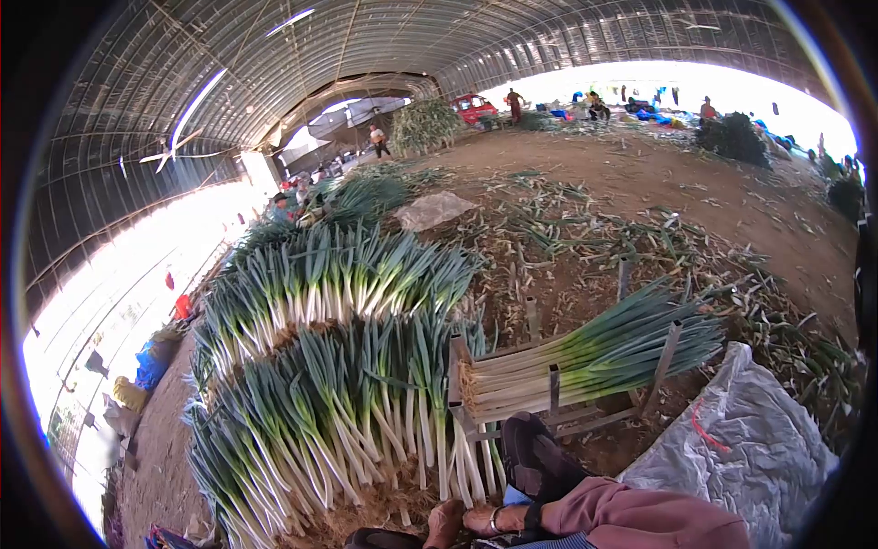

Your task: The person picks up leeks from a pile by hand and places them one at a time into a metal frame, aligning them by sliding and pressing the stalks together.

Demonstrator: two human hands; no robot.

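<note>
At the bottom of the view my left hand (445, 523) is curled beside the root ends of the nearest leeks (466, 471). My right hand (478, 521), with a bracelet at its wrist, is right next to it, also closed. What the fingers of either hand hold, if anything, is too small and hidden to make out. Long rows of leeks (311, 403) lean to my left, green tops up and white shanks down. To my right a thick bundle of leeks (567, 357) lies sideways in a metal frame (455, 371) with upright posts.
My dark shoe (538, 457) is beside the frame. A grey plastic sheet (732, 448) lies at right, and a pale sack (434, 210) farther off. Leaf scraps (585, 229) litter the soil. Other people (379, 140) and a red vehicle (473, 108) are in the distance.
</note>
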